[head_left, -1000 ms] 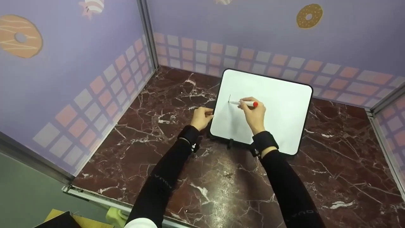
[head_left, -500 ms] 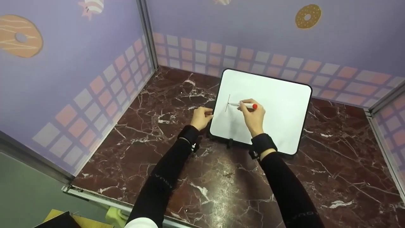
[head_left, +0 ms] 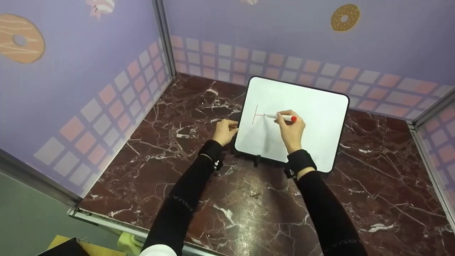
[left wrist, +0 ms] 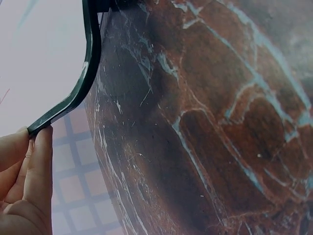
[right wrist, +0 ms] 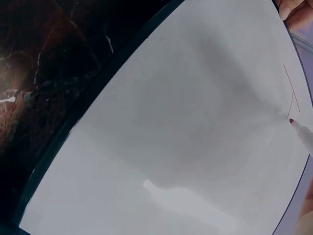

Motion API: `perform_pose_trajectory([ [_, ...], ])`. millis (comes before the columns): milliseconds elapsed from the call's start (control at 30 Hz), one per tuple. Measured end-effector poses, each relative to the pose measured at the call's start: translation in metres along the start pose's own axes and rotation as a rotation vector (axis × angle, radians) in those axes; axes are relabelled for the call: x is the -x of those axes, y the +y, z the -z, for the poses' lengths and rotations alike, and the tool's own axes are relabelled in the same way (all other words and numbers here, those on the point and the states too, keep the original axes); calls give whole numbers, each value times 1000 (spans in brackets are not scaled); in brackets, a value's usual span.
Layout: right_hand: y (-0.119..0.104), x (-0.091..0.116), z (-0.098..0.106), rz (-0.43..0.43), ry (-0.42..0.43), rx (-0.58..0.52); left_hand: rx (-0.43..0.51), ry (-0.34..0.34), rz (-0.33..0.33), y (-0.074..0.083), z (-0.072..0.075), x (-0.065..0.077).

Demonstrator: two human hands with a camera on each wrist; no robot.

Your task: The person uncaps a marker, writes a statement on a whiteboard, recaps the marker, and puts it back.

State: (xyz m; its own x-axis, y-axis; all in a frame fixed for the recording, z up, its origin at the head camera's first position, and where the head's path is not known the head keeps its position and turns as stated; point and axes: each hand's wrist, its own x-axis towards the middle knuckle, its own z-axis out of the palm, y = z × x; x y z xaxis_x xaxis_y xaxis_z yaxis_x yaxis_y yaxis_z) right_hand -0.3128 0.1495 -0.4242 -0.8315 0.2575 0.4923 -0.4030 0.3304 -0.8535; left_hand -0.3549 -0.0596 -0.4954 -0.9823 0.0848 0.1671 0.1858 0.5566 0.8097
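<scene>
A whiteboard [head_left: 305, 142] with a black frame leans up on the table. My left hand [head_left: 224, 132] pinches its left edge between thumb and fingers, as the left wrist view shows on the dark frame [left wrist: 80, 90]. In my right hand [head_left: 291, 131] is a white marker [head_left: 272, 116] with a red end, gripped like a pen, its tip at the board's surface. Thin red lines [head_left: 255, 114] stand on the board's left part: one long upright stroke and a short one running right from its middle to the tip. The right wrist view shows the red marker tip [right wrist: 292, 121] beside these lines.
The board stands on a brown marbled table [head_left: 160, 174], with a small black foot [head_left: 256, 160] at its lower edge. Purple panels with pink and white squares [head_left: 241, 53] rise behind and at both sides. A yellow-green object [head_left: 128, 243] is below the table's front edge.
The upright red stroke has grown downward, and a short stroke rightward from its middle has appeared. My right hand with the marker went down slightly, then right. The left hand stays at the board's edge.
</scene>
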Motion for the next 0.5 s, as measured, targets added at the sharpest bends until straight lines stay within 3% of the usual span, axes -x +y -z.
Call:
perform_pose_trajectory([
  [200, 4, -4, -1, 49, 1, -32, 7, 2, -3, -2, -1, 1],
  [500, 10, -8, -5, 40, -2, -17, 11, 3, 2, -2, 0, -1],
])
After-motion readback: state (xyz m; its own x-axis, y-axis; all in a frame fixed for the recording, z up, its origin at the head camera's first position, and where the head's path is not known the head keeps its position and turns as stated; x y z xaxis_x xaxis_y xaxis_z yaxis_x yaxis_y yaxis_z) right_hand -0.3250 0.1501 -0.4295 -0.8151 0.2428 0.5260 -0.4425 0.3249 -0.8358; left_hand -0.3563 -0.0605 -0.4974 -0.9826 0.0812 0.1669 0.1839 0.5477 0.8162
